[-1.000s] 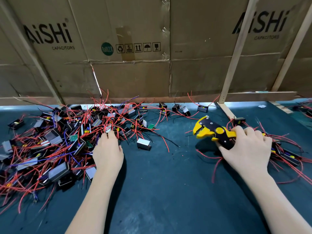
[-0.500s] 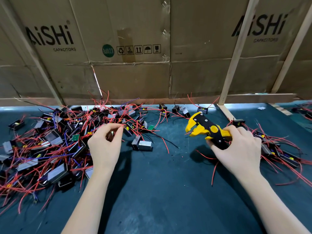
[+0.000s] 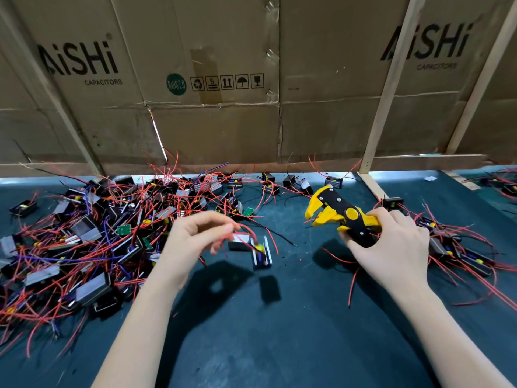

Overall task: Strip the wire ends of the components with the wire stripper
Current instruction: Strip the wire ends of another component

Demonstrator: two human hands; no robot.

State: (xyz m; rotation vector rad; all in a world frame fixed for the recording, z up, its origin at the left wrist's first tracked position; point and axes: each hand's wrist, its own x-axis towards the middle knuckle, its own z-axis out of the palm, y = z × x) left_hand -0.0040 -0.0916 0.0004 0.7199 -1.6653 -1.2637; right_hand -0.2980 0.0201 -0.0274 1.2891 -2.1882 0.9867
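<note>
Nearest, the two forearms reach out over the dark bench. The left hand pinches a red wire between thumb and fingertips, and a small black component dangles from it just above the bench, blurred. The right hand is curled round the handles of the yellow-and-black wire stripper, lifted off the bench, jaws parted and pointing left toward the wire, still apart from it. Nothing sits in the jaws, so this piece looks unstripped.

To the right, a smaller heap of components with red leads lies beside the stripper hand, likely finished ones, though their wire ends are too small to tell. Further left, a large tangled pile apparently waits, so most of the work seems left. Behind stands a cardboard wall.
</note>
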